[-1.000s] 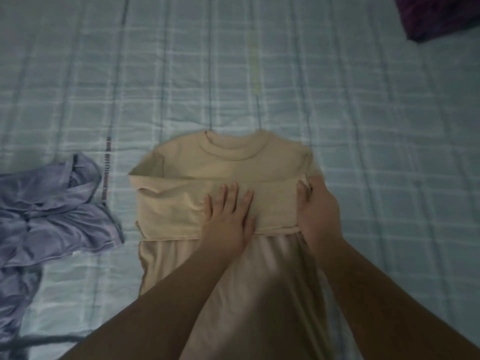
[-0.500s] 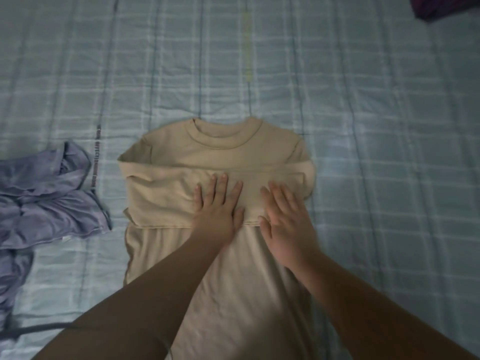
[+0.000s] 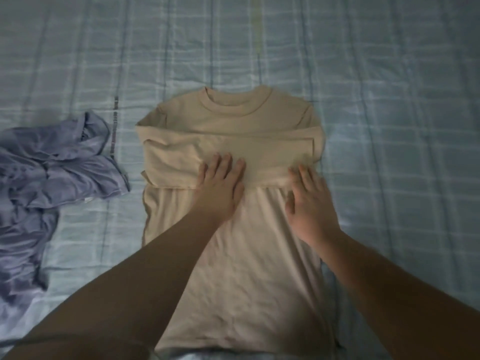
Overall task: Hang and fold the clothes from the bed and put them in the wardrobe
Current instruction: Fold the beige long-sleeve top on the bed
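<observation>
Both my hands are down on the beige shirt [image 3: 246, 281], which lies flat and face up on the checked bed sheet [image 3: 389, 100], its round collar [image 3: 236, 107] pointing away from me and its hem near the bottom edge of the view. The sleeves [image 3: 181, 157] are folded in across the chest, making one wide band from side to side.

My left hand [image 3: 220, 185] lies palm down on the middle of the shirt, fingers straight and slightly spread, their tips resting on the lower edge of that folded band. It grips nothing, it just presses flat.

My right hand [image 3: 309, 203] is flat too, over on the right side of the shirt, fingers straight with the tips touching the right end of the band, near where the sleeve doubles back. Nothing is pinched there either.

Off to my left on the sheet, apart from the shirt, lies a crumpled lavender garment [image 3: 52, 178], bunched and creased, running out of view at the left edge. The light is dim and the far fabric looks soft and blurred.
</observation>
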Tool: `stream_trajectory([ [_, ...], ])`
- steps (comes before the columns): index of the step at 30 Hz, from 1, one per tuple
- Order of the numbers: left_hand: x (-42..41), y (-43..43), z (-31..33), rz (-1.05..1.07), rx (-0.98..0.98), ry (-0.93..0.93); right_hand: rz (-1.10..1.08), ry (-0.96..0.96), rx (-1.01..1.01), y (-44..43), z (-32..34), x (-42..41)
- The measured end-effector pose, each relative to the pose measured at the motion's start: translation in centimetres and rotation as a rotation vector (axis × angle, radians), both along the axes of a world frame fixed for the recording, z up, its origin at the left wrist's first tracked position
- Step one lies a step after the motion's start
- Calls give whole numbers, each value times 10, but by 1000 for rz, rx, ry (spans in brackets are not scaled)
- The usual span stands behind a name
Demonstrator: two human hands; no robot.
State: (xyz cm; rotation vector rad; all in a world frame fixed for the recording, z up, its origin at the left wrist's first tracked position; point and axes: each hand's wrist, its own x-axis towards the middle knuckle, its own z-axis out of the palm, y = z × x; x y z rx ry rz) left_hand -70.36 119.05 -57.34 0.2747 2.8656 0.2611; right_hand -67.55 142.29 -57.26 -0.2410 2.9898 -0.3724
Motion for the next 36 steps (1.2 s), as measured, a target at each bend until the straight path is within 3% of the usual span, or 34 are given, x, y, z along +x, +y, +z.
stream_trajectory([
  [4, 87, -60, 6, 74, 94, 14, -51, -10, -93, 18, 2, 85],
  [9, 208, -123, 35, 393, 120, 69, -528, -222, -417, 21, 17, 200],
  [13, 266, -148, 42, 878, 271, -233, -884, -405, -504, 12, 33, 249],
  [20, 291, -153, 52, 969, 447, -497, -900, -643, -445, 4, 50, 254],
  [24, 296, -159, 60, 1256, 987, -592, -1035, -667, -741, 6, 68, 254],
  [27, 304, -161, 71, 1350, 1221, -613, -1235, -689, -1036, 7, 86, 256],
  [29, 310, -160, 85, 1393, 1292, -628, -1297, -680, -1142, 12, 98, 261],
  [32, 323, -159, 107, 1429, 1391, -648, -1304, -652, -1126, 20, 119, 267],
  [36, 343, -160, 137, 1458, 1342, -683, -1338, -647, -1076, 33, 141, 288],
])
